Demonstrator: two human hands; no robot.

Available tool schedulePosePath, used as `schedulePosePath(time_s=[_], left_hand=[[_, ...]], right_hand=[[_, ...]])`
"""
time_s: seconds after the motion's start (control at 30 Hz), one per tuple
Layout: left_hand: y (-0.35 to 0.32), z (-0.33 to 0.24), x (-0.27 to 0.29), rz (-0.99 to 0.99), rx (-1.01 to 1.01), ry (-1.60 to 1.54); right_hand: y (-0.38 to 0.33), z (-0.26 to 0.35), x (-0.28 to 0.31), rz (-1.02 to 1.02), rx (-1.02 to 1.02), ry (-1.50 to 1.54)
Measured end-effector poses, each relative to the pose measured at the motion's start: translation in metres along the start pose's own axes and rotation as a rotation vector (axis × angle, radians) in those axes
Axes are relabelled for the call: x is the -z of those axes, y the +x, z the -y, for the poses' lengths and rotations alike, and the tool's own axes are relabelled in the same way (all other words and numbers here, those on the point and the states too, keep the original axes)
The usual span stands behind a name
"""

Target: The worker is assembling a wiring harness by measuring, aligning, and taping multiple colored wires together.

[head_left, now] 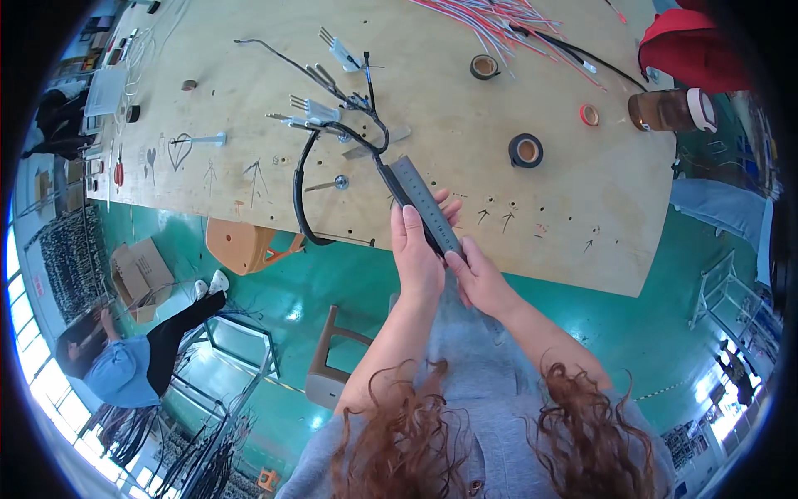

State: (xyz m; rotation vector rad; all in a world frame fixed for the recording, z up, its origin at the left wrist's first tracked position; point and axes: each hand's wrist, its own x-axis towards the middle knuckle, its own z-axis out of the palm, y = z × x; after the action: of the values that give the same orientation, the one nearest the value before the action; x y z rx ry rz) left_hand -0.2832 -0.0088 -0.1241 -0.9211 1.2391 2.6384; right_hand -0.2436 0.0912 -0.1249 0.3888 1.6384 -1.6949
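A black-wrapped wire harness (380, 143) runs over the board's front part, branching among upright pegs. Alongside its thick straight branch lies a steel ruler (422, 198). My left hand (418, 254) is closed around that branch and the ruler, its thumb along the black wrap and fingertips showing beyond the ruler. At the ruler's near end, my right hand (484, 281) pinches it between thumb and fingers, close to the board's front edge. Light-coloured peg holders (316, 111) stand under the harness branches. One loop of the harness (299, 200) bends down to the front edge.
The wooden board (399, 50) carries black tape rolls (525, 150), a small red tape roll (589, 115), and red and white wires (499, 18). A bottle (661, 111) lies by a red bag (694, 50) at right. Chairs (239, 245) stand below; a person (125, 366) sits at left.
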Motion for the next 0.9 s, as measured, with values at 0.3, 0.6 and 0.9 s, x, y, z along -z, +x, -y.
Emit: schedulePosePath(time_s=[0.3, 0.6, 0.9], left_hand=[[-0.011, 0.009, 0.01, -0.033, -0.02, 0.051], [-0.012, 0.008, 0.011, -0.054, -0.048, 0.109], [-0.012, 0.008, 0.03, -0.162, -0.086, 0.32]], right_hand=[[0.001, -0.01, -0.012, -0.142, 0.241, -0.272], [-0.001, -0.015, -0.022, -0.189, 0.222, -0.307], [-0.026, -0.061, 0.159, -0.834, 0.219, -0.984]])
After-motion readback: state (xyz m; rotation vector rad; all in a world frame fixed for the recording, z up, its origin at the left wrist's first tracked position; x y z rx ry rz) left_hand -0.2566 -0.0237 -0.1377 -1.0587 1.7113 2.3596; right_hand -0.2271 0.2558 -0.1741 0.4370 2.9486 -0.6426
